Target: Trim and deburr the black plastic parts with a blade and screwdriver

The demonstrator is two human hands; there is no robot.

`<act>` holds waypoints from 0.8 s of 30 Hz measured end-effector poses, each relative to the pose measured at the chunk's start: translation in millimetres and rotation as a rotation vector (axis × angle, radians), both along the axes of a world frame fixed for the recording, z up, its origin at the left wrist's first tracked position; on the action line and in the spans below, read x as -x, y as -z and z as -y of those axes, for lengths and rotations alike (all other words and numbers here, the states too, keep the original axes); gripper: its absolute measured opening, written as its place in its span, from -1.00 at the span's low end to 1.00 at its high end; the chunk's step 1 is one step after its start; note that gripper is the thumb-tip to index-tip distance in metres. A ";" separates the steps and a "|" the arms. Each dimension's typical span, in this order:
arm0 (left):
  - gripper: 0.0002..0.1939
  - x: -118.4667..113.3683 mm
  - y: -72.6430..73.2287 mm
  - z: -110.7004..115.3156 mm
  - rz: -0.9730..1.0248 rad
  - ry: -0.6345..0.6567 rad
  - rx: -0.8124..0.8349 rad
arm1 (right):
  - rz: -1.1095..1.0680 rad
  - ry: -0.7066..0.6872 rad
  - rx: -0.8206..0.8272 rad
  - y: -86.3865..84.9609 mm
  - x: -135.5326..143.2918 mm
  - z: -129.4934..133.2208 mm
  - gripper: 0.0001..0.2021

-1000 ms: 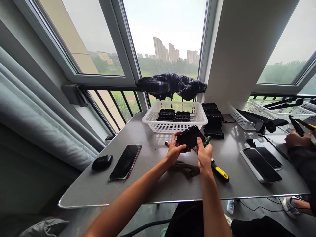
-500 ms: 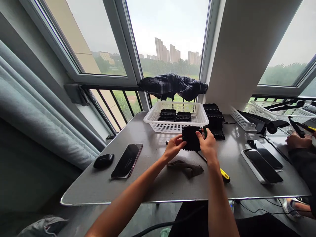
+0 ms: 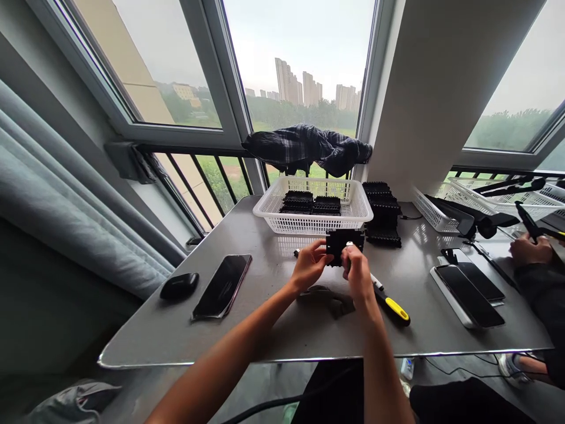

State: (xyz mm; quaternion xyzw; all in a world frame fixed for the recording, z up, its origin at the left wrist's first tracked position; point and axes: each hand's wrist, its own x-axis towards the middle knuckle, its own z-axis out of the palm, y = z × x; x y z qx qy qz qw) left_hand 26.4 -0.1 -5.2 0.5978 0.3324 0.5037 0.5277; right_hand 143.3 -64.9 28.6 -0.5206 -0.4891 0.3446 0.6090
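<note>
A square black plastic part (image 3: 338, 240) is held upright just in front of the white basket (image 3: 304, 225). My left hand (image 3: 310, 263) pinches its left edge between thumb and fingers. In front of its right half is my right hand (image 3: 356, 268), fingers curled round a small tool whose pale end shows above them; the rest of the tool is hidden. Black ridged parts (image 3: 298, 202) lie inside the basket. Below my hands rests a dark cloth (image 3: 326, 299), and to its right a yellow-and-black handled tool (image 3: 397, 311).
More black parts (image 3: 383, 218) stack right of the basket. A phone (image 3: 223, 287) and black mouse (image 3: 179, 286) lie at left, two phones (image 3: 470, 294) at right. Another person's hand (image 3: 529, 249) holds a tool at the far right, near more baskets (image 3: 435, 212).
My right hand has left the black part's right edge and moved in front of it, now closed round the small tool. The view has shifted slightly.
</note>
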 end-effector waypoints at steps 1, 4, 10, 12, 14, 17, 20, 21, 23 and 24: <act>-0.73 -0.1 0.0 1.0 -0.006 0.005 -0.012 | -0.066 -0.063 0.039 2.9 2.9 -2.8 -0.63; -0.81 -0.2 -0.1 3.4 -0.028 0.002 -0.041 | -0.254 -0.160 0.148 9.8 8.8 -7.6 -0.66; -0.88 -1.4 0.0 6.0 -0.084 -0.011 -0.124 | -0.489 -0.182 0.236 9.0 3.0 -6.7 -0.67; -0.84 -1.7 0.3 6.8 -0.103 -0.013 -0.159 | -0.530 -0.186 0.252 7.3 0.8 -6.1 -0.67; -0.80 -1.6 0.7 7.3 -0.130 -0.009 -0.197 | -0.554 -0.193 0.262 5.9 -0.1 -5.6 -0.68; -0.76 -0.7 2.0 7.5 -0.182 -0.006 -0.254 | -0.583 -0.202 0.263 4.8 -0.3 -5.0 -0.69; -0.75 0.1 4.3 7.4 -0.224 -0.016 -0.286 | -0.622 -0.200 0.264 3.8 -0.8 -4.3 -0.71; -0.75 0.2 5.1 7.4 -0.237 -0.018 -0.294 | -0.640 -0.202 0.266 3.4 -1.1 -4.0 -0.72; -0.75 0.4 6.3 7.2 -0.260 -0.018 -0.309 | -0.684 -0.215 0.272 2.5 -2.2 -3.5 -0.73; -0.74 0.5 6.7 7.1 -0.268 -0.019 -0.313 | -0.707 -0.222 0.274 2.1 -2.8 -3.4 -0.73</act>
